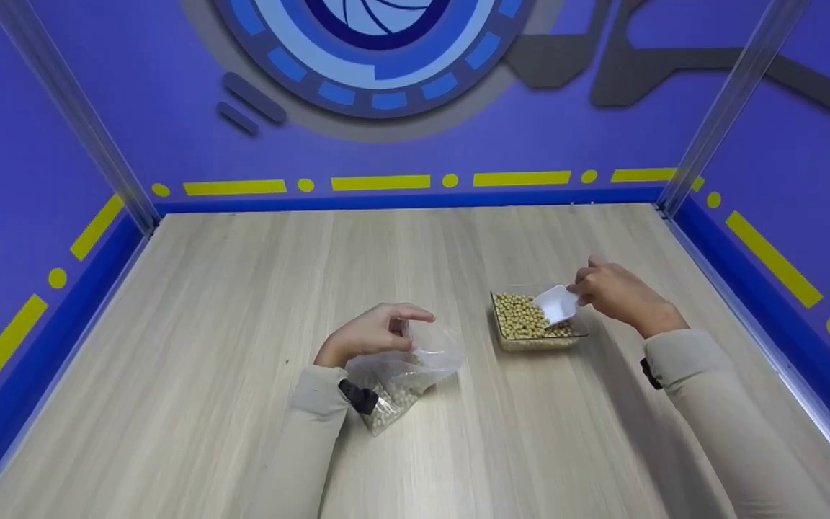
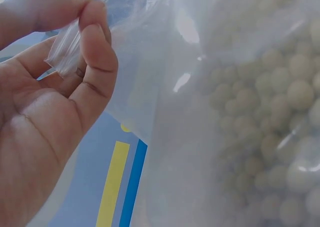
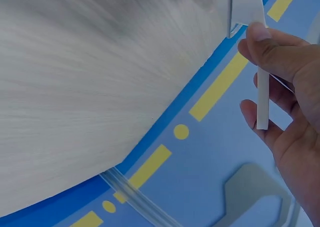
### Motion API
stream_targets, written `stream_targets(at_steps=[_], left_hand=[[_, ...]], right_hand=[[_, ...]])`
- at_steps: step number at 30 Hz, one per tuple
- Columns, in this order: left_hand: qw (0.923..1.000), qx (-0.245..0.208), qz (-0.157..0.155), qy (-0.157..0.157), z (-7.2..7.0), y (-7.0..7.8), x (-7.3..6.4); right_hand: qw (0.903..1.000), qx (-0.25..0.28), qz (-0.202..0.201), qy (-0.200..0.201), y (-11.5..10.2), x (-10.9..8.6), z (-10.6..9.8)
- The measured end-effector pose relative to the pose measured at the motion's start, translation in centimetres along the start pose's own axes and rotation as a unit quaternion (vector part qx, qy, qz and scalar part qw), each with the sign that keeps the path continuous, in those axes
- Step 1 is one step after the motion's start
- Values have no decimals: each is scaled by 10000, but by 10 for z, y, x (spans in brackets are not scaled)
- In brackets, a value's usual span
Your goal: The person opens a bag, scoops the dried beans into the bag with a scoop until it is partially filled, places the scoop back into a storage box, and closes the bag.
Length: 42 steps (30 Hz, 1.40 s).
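My left hand (image 1: pixel 370 333) pinches the top edge of a clear zip bag (image 1: pixel 438 355) between thumb and fingers. Pale round beans (image 2: pixel 270 137) fill the lower part of the bag, which leans on the table below the hand. To the right, my right hand (image 1: pixel 613 292) grips the handle of a white scoop (image 1: pixel 558 304). The scoop's bowl dips into a clear rectangular container (image 1: pixel 541 346) holding yellow-green beans (image 1: pixel 519 316). In the right wrist view, the white handle (image 3: pixel 262 99) runs between the thumb and fingers; most of the scoop's bowl lies outside that view.
A light wood-grain table (image 1: pixel 242 288) lies under everything. Blue panels with yellow marks (image 1: pixel 379 182) wall it at the back and both sides. Metal corner posts (image 1: pixel 725 101) stand at the back corners. A tiny dark speck (image 1: pixel 287 362) is on the table left of the bag.
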<state>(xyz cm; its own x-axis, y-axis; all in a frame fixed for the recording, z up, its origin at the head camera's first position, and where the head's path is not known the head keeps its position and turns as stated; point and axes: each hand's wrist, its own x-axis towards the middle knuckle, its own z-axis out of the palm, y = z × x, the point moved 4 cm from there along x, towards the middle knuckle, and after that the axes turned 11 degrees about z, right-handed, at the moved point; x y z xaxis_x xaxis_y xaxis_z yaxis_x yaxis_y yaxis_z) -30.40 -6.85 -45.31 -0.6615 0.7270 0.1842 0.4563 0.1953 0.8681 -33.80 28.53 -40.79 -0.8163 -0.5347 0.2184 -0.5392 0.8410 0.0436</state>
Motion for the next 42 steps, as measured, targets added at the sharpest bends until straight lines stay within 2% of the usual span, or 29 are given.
stream_targets(at_steps=[16,26,34,42], left_hand=[[9999,-79,-21,83,1,2,-1],[9999,-98,-20,98,2,-1,0],[9999,-119,-17,53,2,1,0],[9997,-224,-26,23,3,0,-1]], right_hand=[[9972,717,112,-169,-2,-1,19],[9906,1335,170,-228,-12,-2,28],[9890,1468,-135,78,-19,1,35],[9884,1515,99,-2,-18,-1,37]])
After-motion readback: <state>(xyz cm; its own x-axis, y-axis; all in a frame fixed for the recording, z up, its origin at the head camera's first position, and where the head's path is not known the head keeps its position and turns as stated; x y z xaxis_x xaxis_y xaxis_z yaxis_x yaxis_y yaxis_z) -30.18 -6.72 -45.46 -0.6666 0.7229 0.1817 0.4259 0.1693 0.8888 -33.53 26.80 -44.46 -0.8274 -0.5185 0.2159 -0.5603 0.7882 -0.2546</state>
